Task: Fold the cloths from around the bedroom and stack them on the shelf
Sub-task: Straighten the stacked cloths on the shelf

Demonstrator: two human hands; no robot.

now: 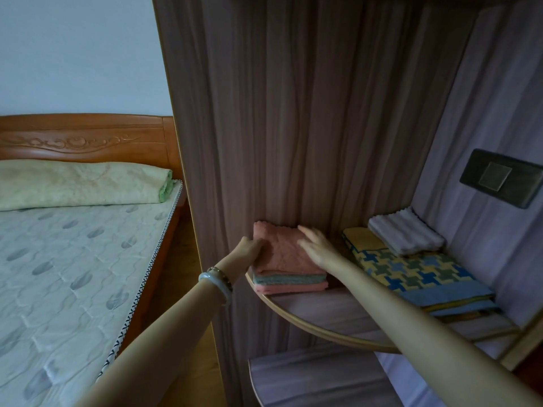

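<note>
A folded pink cloth (282,248) tops a small stack on the curved wooden shelf (320,312), with a teal cloth (289,279) and another pink cloth (291,287) under it. My left hand (249,249) touches the stack's left edge, fingers against the top cloth. Flat on the top cloth's right part lies my right hand (316,243), fingers spread. Further right on the shelf is a folded blue and yellow patterned cloth (411,268), and a folded white ribbed cloth (405,232) rests on its far end.
The wardrobe's tall side panel (264,113) stands behind the stack. A lower shelf (308,377) sits beneath. A bed (73,259) with a folded green quilt (82,183) is at the left. A dark wall switch (499,177) is at the right.
</note>
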